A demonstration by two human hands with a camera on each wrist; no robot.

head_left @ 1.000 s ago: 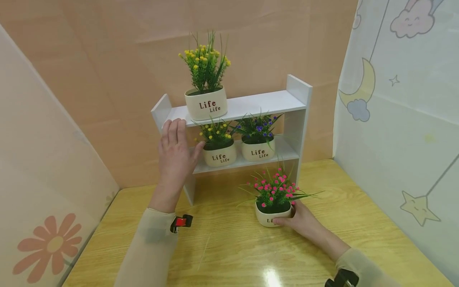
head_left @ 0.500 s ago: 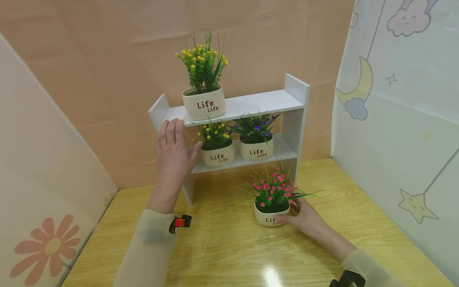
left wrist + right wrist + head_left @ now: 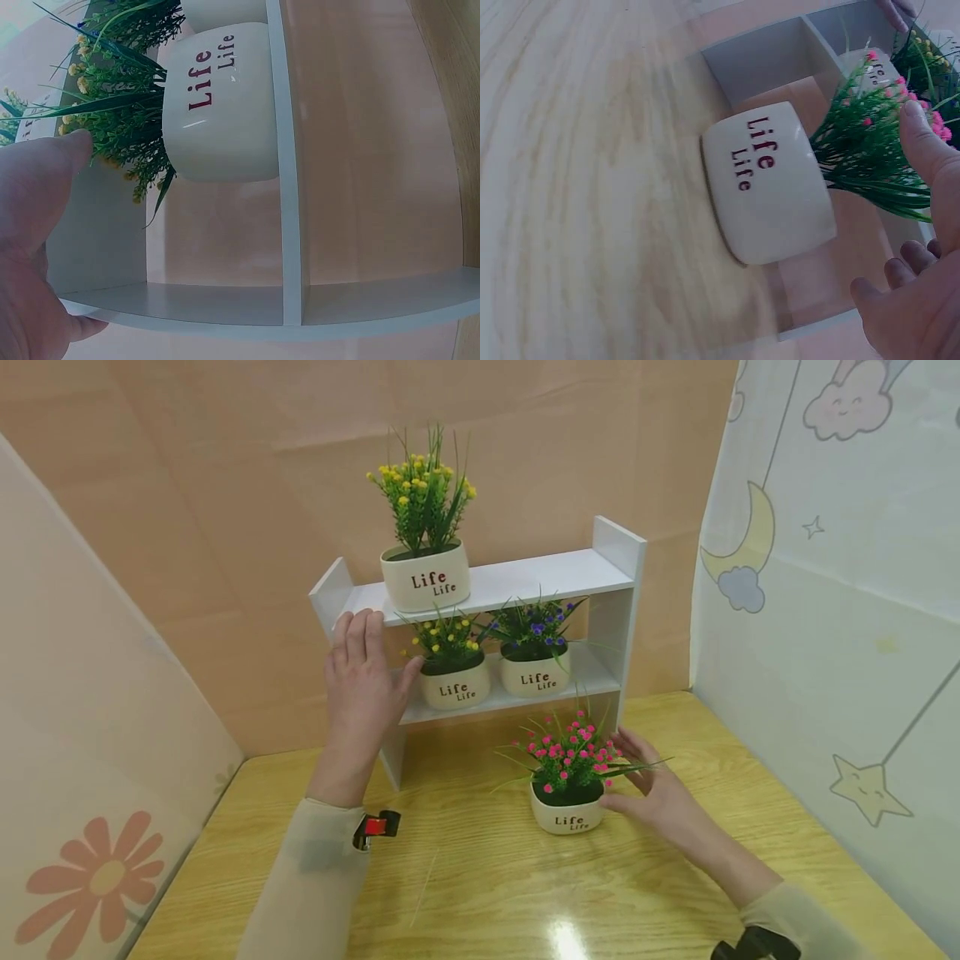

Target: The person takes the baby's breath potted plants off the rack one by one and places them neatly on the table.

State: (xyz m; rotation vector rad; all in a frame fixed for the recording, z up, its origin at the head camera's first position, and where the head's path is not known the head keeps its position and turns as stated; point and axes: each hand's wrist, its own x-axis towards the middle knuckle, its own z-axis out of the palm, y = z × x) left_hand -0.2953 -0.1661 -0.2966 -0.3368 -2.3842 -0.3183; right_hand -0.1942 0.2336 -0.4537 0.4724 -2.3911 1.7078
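Note:
Beside a cream pot of pink flowers, lettered "Life", my right hand is spread, its thumb right at the rim. The right wrist view shows that pot standing on the table, thumb and fingers apart around its flowers. My left hand rests at the upper left front corner of the white shelf, thumb spread. In the left wrist view the thumb overlaps yellow flowers and a fingertip shows past the side panel.
A tall yellow-flowered pot stands on the shelf's top board. On the middle board are a smaller yellow-flowered pot and a blue-purple-flowered pot. The shelf stands on a wooden table between printed cloth walls.
My right hand has let go of the pink-flowered pot and moved slightly right, its fingers opening. The pot stays on the table. My left hand keeps its place on the shelf.

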